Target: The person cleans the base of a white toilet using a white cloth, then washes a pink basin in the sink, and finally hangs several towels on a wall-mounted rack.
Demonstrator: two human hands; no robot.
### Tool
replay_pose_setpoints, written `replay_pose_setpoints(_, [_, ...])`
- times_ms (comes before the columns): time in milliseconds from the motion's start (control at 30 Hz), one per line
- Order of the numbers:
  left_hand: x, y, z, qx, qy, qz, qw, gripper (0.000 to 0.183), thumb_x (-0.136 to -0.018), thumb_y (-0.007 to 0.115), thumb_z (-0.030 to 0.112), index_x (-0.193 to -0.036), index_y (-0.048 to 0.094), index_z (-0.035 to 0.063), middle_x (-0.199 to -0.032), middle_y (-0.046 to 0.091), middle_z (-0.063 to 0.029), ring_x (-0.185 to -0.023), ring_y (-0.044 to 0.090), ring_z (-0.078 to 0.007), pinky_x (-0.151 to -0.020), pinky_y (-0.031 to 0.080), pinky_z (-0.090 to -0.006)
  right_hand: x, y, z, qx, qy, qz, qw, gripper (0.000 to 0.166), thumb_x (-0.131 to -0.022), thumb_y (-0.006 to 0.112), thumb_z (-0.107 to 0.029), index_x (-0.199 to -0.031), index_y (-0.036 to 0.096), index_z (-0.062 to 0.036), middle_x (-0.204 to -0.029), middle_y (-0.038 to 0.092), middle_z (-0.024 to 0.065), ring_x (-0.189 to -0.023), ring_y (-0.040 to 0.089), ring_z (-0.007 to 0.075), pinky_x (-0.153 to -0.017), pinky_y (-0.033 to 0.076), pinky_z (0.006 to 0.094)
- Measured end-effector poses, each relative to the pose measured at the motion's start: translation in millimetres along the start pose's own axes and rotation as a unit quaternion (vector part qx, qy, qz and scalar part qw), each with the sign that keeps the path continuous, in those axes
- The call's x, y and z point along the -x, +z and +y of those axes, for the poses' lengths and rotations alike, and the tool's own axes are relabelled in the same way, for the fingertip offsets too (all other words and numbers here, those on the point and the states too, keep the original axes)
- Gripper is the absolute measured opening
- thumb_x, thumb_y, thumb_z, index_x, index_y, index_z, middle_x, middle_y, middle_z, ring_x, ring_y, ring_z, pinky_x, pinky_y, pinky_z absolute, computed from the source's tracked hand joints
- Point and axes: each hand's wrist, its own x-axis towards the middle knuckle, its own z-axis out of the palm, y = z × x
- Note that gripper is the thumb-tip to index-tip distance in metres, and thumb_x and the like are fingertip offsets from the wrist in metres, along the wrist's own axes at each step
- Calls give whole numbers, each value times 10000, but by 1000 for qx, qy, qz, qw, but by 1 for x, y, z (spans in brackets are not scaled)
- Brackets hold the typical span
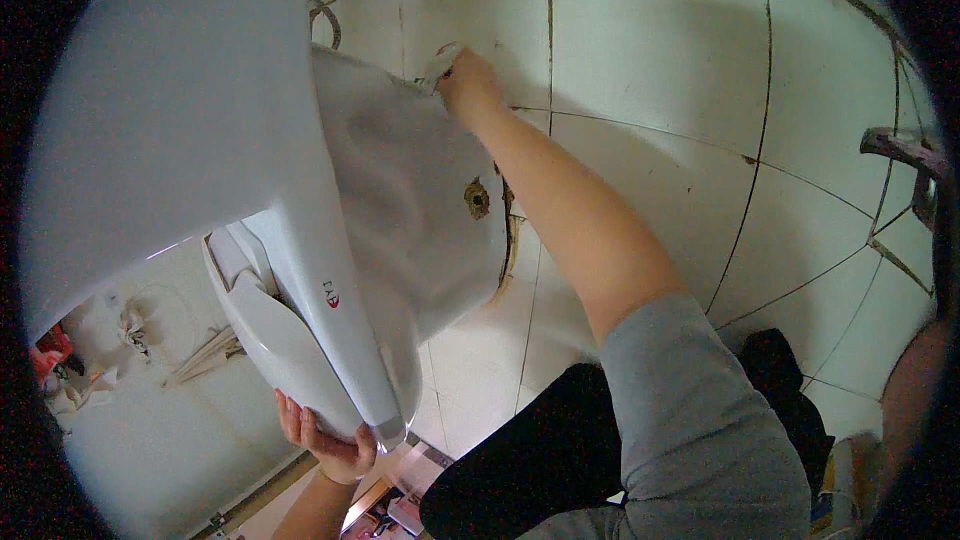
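A white ceramic toilet appears sideways, its cistern (pixel 187 105) at upper left and its pedestal (pixel 397 180) in the middle. My left hand (pixel 330 439) grips the front end of the toilet seat and rim (pixel 300 360), thumb on one side and fingers on the other. Beyond the pedestal, my right hand (pixel 474 86) is curled close to the floor beside the toilet's base. Its fingers close around a small pale item (pixel 446 52), too blurred to name. A bolt hole (pixel 476 199) ringed with brown residue marks the pedestal's side.
White floor tiles (pixel 645 67) with dark, dirty joints surround the base, which has a brown-stained edge (pixel 514 247). A grey hose (pixel 330 22) curves behind the toilet. Thin sticks (pixel 202 360) and red litter (pixel 52 356) lie at lower left. A dark handle-like object (pixel 904 150) stands at right.
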Motion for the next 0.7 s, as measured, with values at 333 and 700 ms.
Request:
replay_pose_setpoints(333, [-10, 4, -1, 6, 28, 8, 1000, 737, -782, 554, 349, -1372, 235, 42, -1373, 268, -206, -1305, 228, -456, -1043, 198, -605, -35, 32, -3, 90, -152, -20, 984, 261, -745, 646, -213, -909, 633, -11, -945, 623, 192, -897, 605, 353, -783, 492, 411])
replay_pose_setpoints(700, [-11, 4, -1, 5, 17, 17, 1000, 727, -771, 574, 322, -1367, 257, 51, -1370, 284, -199, -1299, 233, -456, -1041, 199, -607, -19, 26, 17, 333, -238, -86, 908, 344, -666, 735, -106, -990, 621, -93, -1010, 586, 156, -930, 602, 309, -799, 509, 360])
